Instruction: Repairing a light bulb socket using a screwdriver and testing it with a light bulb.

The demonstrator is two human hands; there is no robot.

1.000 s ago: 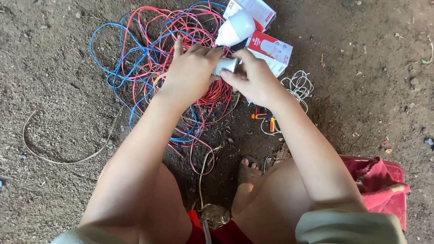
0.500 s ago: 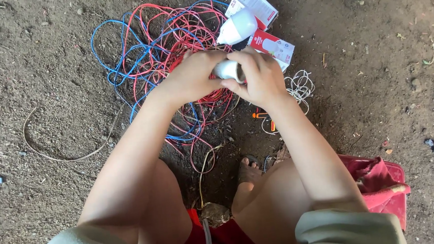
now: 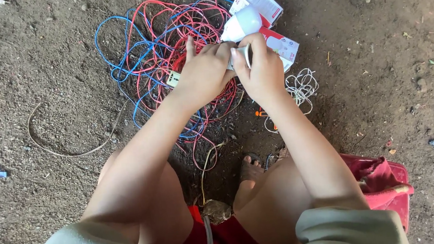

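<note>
The bare dirt floor (image 3: 43, 73) fills the whole view, and the person squats on it with knees wide apart. In front of them sprawls a big tangle of red and blue wires (image 3: 155, 54), loops running out to the left and under both forearms. At the person's right side sits a red plastic container (image 3: 387, 181), partly hidden by the arm. Two red and white cartons (image 3: 270, 14) lie at the far edge of the tangle, and a small bundle of white wire (image 3: 302, 85) rests just beside the right wrist. The left hand (image 3: 204, 74) and right hand (image 3: 258, 67) meet over the wires, both closed around the base of a white light bulb (image 3: 242, 24). The bulb's rounded dome sticks out past the fingertips, pointing away from the person toward the cartons. The right fingers curl over the base while the left fingers press it from the other side.
</note>
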